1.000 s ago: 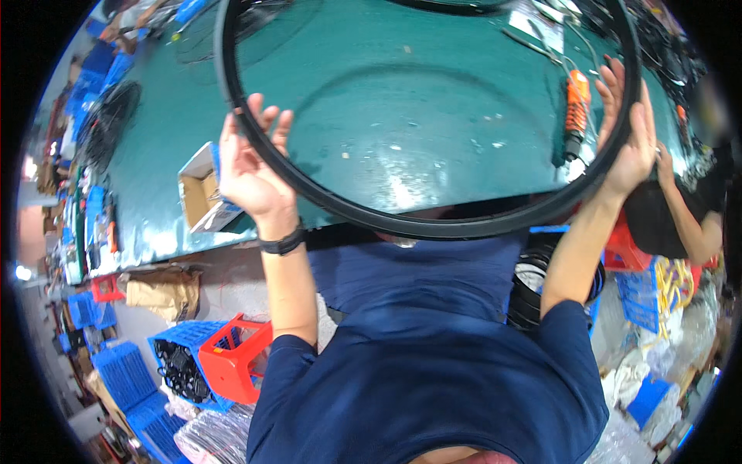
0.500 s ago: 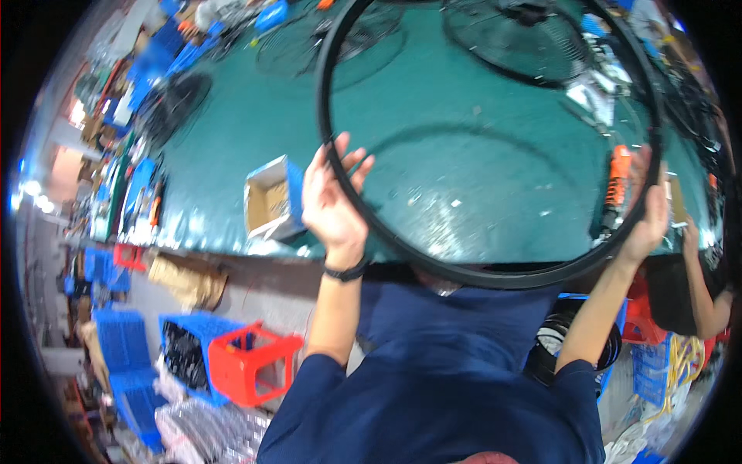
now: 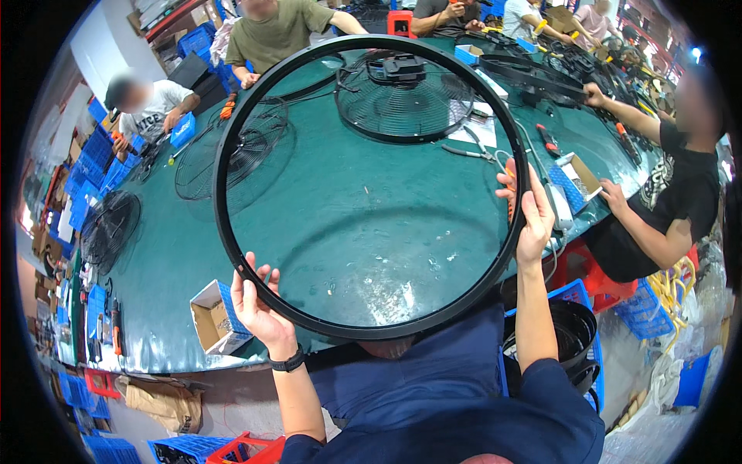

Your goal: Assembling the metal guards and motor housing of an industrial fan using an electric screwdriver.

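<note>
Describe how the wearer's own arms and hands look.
The short sleeves are navy blue, leaving the forearms bare. The left hand is ungloved, with a black wristband at its wrist. The right hand is ungloved too, its wrist without a band.

Ring (image 3: 371, 333): smooth, satin; metal or plastic cannot be told from where I stand. Desk (image 3: 170, 263): smooth covering, glossy. Small box (image 3: 234, 305): cardboard, matt inside. Fan guard (image 3: 371, 112): fine metallic-looking wire. Crate (image 3: 572, 292): plastic. Shirt (image 3: 464, 429): matt cloth.
</note>
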`<state>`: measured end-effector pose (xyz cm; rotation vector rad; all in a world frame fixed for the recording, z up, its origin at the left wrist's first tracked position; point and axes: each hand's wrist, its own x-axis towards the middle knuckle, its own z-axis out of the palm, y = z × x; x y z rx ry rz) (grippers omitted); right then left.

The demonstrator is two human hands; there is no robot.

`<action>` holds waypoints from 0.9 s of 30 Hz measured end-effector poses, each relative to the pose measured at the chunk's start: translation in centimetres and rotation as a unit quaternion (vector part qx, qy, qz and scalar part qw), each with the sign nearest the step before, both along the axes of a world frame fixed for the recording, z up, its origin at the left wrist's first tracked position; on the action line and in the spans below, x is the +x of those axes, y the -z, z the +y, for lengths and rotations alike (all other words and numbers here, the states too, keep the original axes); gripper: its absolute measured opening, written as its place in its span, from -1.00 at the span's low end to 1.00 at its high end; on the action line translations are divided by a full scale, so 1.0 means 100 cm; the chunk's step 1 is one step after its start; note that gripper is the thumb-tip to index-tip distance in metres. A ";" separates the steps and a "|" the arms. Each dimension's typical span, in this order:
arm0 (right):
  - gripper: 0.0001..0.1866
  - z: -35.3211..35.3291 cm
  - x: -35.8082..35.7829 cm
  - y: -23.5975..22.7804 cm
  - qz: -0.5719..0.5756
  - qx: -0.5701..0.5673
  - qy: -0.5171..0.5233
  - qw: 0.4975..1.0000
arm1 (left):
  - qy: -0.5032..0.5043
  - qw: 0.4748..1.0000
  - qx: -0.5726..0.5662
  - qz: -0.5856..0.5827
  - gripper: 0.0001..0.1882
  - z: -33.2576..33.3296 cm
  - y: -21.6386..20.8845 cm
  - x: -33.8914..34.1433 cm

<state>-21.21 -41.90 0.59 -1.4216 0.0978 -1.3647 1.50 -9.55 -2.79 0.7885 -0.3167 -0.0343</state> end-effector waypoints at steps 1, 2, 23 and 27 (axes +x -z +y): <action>-0.52 -0.001 0.001 0.000 0.001 0.002 0.000 1.000 | -0.001 1.000 0.008 -0.001 -0.70 0.000 0.000 0.001; -0.51 -0.001 0.002 -0.002 0.000 0.005 -0.006 1.000 | -0.002 1.000 0.005 0.003 -0.70 0.000 -0.001 0.001; -0.57 -0.032 0.000 0.072 0.402 0.121 0.044 0.907 | 0.083 0.873 0.480 -0.028 -0.49 0.031 0.022 0.007; -0.57 -0.045 0.027 0.092 0.482 -0.128 0.189 0.846 | 0.002 0.839 0.531 -0.119 -0.55 0.016 0.037 0.030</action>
